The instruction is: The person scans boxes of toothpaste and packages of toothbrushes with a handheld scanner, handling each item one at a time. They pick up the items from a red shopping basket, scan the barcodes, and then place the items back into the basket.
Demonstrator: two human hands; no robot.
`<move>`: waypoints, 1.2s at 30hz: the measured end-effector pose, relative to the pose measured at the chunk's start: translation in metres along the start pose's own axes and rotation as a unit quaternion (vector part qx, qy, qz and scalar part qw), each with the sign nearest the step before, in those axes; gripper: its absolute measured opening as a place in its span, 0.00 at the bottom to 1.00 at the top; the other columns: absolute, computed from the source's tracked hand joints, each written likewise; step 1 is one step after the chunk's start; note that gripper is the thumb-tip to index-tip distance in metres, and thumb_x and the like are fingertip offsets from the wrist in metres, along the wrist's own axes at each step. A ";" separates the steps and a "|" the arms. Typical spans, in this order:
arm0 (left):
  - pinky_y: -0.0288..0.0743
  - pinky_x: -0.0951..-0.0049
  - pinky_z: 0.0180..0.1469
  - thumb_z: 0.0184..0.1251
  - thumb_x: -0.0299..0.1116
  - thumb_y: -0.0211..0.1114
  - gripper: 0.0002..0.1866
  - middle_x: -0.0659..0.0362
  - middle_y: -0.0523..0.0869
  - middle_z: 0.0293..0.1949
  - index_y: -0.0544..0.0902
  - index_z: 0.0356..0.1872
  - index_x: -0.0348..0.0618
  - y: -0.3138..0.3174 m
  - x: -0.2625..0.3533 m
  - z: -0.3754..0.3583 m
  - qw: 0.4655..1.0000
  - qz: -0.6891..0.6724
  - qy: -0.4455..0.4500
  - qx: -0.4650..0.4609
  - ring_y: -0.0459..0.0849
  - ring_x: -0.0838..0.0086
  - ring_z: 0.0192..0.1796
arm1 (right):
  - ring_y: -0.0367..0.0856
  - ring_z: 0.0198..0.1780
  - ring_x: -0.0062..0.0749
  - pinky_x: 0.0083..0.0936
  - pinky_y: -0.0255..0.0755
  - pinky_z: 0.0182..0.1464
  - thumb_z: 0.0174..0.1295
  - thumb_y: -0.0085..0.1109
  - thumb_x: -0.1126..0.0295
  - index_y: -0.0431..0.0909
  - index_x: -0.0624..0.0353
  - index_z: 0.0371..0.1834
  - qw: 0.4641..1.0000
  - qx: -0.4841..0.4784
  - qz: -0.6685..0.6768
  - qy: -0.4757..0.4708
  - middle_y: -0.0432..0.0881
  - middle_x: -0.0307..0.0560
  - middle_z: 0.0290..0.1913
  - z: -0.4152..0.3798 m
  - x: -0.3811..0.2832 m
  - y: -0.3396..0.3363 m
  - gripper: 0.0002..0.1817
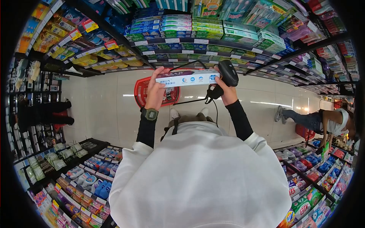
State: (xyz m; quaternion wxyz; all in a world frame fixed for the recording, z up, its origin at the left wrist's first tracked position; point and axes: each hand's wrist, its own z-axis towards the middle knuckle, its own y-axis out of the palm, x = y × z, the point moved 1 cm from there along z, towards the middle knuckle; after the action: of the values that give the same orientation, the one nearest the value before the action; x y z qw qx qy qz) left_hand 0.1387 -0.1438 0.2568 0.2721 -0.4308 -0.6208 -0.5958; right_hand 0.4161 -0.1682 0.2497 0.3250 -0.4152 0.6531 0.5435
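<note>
A long white and purple box point(188, 78) with printed characters and small round icons is held level between both hands. My left hand point(155, 90) grips its left end, a dark watch point(149, 113) on that wrist. The right end of the box is in the fingers of my right hand point(227, 90). A black oval case point(228, 73) with a strap hangs by my right hand. Below the box, a red shopping basket point(141, 93) is partly hidden by the box and my left hand; small items show inside.
A shelf point(175, 40) of toothpaste boxes spans the top. Shelves of bottles point(89, 180) line the lower left, with packaged goods point(304, 205) lower right. One person point(332, 121) bends at the right beside a red basket point(304, 132); another in dark clothes point(45, 112) stands left.
</note>
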 end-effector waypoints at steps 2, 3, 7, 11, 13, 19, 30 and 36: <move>0.60 0.56 0.69 0.47 0.26 0.53 0.38 0.49 0.69 0.62 0.62 0.67 0.39 -0.001 0.002 -0.004 1.000 -0.015 0.002 -0.002 0.67 0.61 0.66 | 0.73 0.59 0.29 0.30 0.70 0.58 0.63 0.59 0.72 0.70 0.56 0.64 1.000 -0.007 0.003 -0.001 0.72 0.45 0.63 -0.002 -0.003 0.004 0.24; 0.61 0.56 0.69 0.46 0.25 0.52 0.39 0.49 0.69 0.62 0.61 0.68 0.39 -0.001 0.004 -0.005 1.000 -0.022 0.001 -0.004 0.68 0.60 0.66 | 0.71 0.61 0.30 0.29 0.69 0.59 0.63 0.59 0.73 0.69 0.56 0.64 1.000 -0.022 0.002 -0.014 0.71 0.46 0.65 -0.004 -0.005 0.006 0.25; 0.63 0.63 0.67 0.42 0.20 0.49 0.41 0.49 0.71 0.59 0.62 0.68 0.39 -0.003 0.005 -0.004 0.998 -0.059 0.023 -0.011 0.71 0.62 0.64 | 0.67 0.65 0.32 0.30 0.66 0.62 0.64 0.57 0.74 0.67 0.56 0.67 0.995 -0.074 -0.026 -0.065 0.67 0.48 0.68 -0.001 -0.003 0.003 0.26; 0.63 0.61 0.67 0.51 0.21 0.50 0.36 0.49 0.71 0.59 0.62 0.68 0.40 0.001 0.009 -0.002 0.998 -0.057 0.018 -0.009 0.71 0.63 0.63 | 0.69 0.64 0.32 0.31 0.69 0.61 0.65 0.56 0.74 0.64 0.56 0.68 0.996 -0.071 0.012 -0.055 0.67 0.48 0.68 -0.003 -0.009 0.008 0.27; 0.63 0.59 0.67 0.64 0.26 0.50 0.28 0.50 0.71 0.59 0.62 0.68 0.41 0.005 0.008 0.003 0.998 -0.028 -0.021 0.044 0.71 0.64 0.63 | 0.73 0.60 0.31 0.30 0.75 0.56 0.65 0.55 0.73 0.63 0.57 0.68 0.997 -0.066 0.029 -0.035 0.69 0.49 0.67 -0.006 -0.014 0.012 0.27; 0.66 0.61 0.66 0.74 0.35 0.51 0.24 0.53 0.73 0.58 0.62 0.68 0.41 -0.001 0.001 0.009 0.995 -0.014 -0.095 0.020 0.73 0.67 0.61 | 0.79 0.47 0.25 0.25 0.81 0.35 0.65 0.58 0.69 0.70 0.58 0.63 0.997 0.024 -0.060 -0.041 0.79 0.44 0.55 0.002 0.008 0.000 0.22; 0.78 0.67 0.55 0.74 0.38 0.53 0.19 0.54 0.78 0.53 0.68 0.59 0.37 0.000 -0.004 0.012 0.992 0.101 -0.075 0.018 0.81 0.70 0.53 | 0.83 0.32 0.29 0.22 0.76 0.24 0.64 0.60 0.60 0.72 0.58 0.60 0.996 0.047 -0.037 0.060 0.80 0.41 0.51 0.005 -0.008 -0.007 0.24; 0.82 0.68 0.50 0.74 0.43 0.53 0.21 0.54 0.80 0.49 0.71 0.57 0.36 -0.002 -0.006 0.012 0.989 0.103 -0.091 0.055 0.83 0.70 0.50 | 0.80 0.22 0.27 0.20 0.71 0.21 0.64 0.60 0.60 0.72 0.62 0.59 0.995 0.031 -0.064 0.076 0.82 0.46 0.44 0.007 -0.014 0.001 0.24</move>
State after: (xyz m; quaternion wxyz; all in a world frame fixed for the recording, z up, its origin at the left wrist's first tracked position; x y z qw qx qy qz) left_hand 0.1416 -0.1336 0.2491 0.2977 -0.5288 -0.6272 -0.4882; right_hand 0.4209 -0.1590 0.2613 0.3213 -0.4856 0.6646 0.4682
